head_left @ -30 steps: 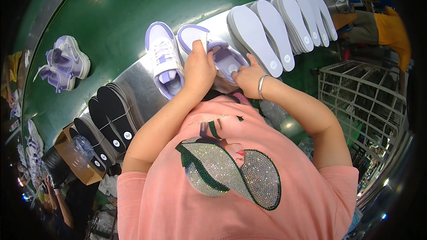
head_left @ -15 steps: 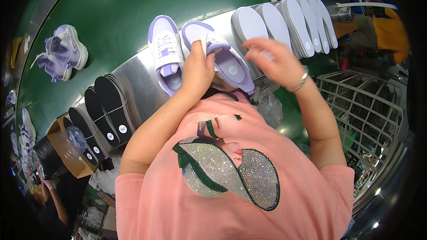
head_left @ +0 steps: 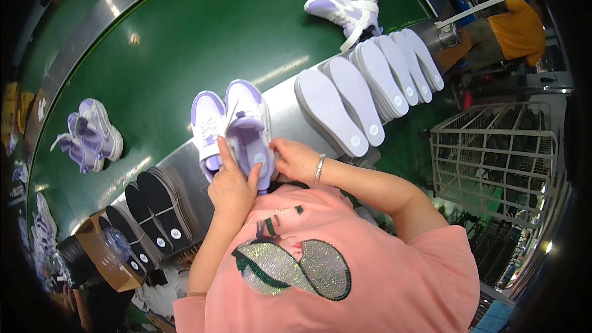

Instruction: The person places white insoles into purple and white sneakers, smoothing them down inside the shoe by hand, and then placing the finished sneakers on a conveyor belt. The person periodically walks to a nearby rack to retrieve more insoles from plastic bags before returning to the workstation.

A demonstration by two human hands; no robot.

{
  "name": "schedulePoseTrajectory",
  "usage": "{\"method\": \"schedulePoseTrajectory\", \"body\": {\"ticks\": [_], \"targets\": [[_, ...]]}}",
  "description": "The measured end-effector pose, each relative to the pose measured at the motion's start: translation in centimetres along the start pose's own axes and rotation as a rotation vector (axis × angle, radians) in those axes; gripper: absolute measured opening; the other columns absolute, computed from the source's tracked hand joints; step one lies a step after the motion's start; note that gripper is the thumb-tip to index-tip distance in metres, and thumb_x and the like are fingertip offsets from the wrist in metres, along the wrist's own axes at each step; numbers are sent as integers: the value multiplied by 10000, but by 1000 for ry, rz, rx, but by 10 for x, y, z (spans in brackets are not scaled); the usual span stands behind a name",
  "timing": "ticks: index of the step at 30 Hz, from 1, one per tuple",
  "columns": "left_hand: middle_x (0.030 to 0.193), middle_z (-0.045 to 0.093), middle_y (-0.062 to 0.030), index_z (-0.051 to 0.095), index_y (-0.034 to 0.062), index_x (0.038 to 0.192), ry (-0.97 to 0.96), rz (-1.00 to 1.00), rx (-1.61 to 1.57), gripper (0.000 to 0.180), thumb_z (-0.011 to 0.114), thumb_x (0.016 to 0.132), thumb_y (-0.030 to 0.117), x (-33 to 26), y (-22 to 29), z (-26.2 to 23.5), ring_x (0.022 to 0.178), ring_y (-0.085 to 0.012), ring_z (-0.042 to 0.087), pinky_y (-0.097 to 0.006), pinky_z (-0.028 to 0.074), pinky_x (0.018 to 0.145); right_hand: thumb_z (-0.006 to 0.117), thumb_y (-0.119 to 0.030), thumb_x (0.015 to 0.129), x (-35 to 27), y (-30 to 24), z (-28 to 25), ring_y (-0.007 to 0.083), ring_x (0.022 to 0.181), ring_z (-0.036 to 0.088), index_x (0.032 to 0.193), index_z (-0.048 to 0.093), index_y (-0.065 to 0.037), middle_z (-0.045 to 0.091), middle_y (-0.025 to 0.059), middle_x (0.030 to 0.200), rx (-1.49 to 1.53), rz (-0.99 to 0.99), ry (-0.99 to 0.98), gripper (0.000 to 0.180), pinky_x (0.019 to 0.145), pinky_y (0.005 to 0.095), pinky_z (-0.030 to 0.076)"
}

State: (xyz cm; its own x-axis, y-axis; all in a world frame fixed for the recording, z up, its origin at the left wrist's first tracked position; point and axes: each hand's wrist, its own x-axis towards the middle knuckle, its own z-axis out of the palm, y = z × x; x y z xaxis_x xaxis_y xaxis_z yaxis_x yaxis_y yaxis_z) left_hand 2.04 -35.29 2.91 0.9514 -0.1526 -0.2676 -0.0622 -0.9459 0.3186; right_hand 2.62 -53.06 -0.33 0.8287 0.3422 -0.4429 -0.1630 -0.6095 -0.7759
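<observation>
A pair of white-and-lavender sneakers stands at the metal edge of the green work surface, toes pointing away from me. My left hand (head_left: 231, 190) grips the near side of the right sneaker (head_left: 264, 111), index finger stretched along it and thumb at its collar. A round pale label shows on the insole inside. Against that sneaker's right side, near the heel, my right hand (head_left: 297, 160) is closed with curled fingers; its fingertips are partly hidden. Beside it, the left sneaker (head_left: 208, 117) is partly covered at the heel by my left hand.
Light grey insoles (head_left: 333, 111) lie in a row to the right. Tied black insoles (head_left: 161, 200) and a cardboard box (head_left: 114, 259) stand at the left. More sneakers (head_left: 92, 135) rest far left, others (head_left: 345, 9) at the back. A wire rack (head_left: 493, 157) is at right; another person's orange clothing (head_left: 519, 31) shows behind.
My right hand has come in from beside the grey insoles to the right sneaker. That sneaker has straightened, its toe now pointing away. My left hand has left its tongue for its side.
</observation>
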Motion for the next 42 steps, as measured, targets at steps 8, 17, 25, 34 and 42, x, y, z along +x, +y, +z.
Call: {"method": "schedulePoseTrajectory", "body": {"ticks": [8, 17, 25, 34, 42], "targets": [[675, 587, -192, 200, -1, 1287, 55, -155, 36, 661, 506, 761, 256, 56, -43, 12, 610, -348, 578, -441, 444, 567, 493, -149, 740, 50, 54, -147, 317, 874, 538, 980, 548, -47, 570, 153, 952, -384, -198, 470, 267, 766, 391, 431], [1017, 534, -198, 400, -11, 1188, 661, 10, -218, 474, 553, 743, 51, 126, -68, -34, 916, -320, 523, -368, 399, 798, 520, -107, 732, 88, 134, -311, 252, 1046, 458, 1100, 481, -143, 502, 81, 1096, -1104, 435, 437, 371, 809, 439, 382], [1207, 368, -261, 351, -58, 1184, 258, -86, -129, 617, 593, 713, 258, 62, -40, 86, 1120, -397, 346, -459, 273, 925, 569, -124, 676, 132, 184, -342, 304, 1176, 330, 1253, 330, -129, 324, 137, 1289, -1081, 131, 369, 624, 873, 447, 344], [1328, 117, -287, 216, -40, 1256, 67, -121, 45, 707, 531, 747, 335, 60, -39, 111, 1241, -410, 89, -518, 94, 963, 551, -268, 713, 163, 180, -374, 235, 1134, 363, 892, 643, -173, 495, 83, 1121, -857, 387, 690, 222, 922, 412, 265], [1320, 146, -283, 258, -30, 1243, 59, -161, 6, 712, 567, 719, 341, 63, -26, 101, 1228, -409, 133, -510, 120, 963, 507, -253, 665, 186, 117, -369, 291, 843, 589, 860, 639, -57, 615, 145, 897, -846, 361, 373, 307, 763, 389, 440]]}}
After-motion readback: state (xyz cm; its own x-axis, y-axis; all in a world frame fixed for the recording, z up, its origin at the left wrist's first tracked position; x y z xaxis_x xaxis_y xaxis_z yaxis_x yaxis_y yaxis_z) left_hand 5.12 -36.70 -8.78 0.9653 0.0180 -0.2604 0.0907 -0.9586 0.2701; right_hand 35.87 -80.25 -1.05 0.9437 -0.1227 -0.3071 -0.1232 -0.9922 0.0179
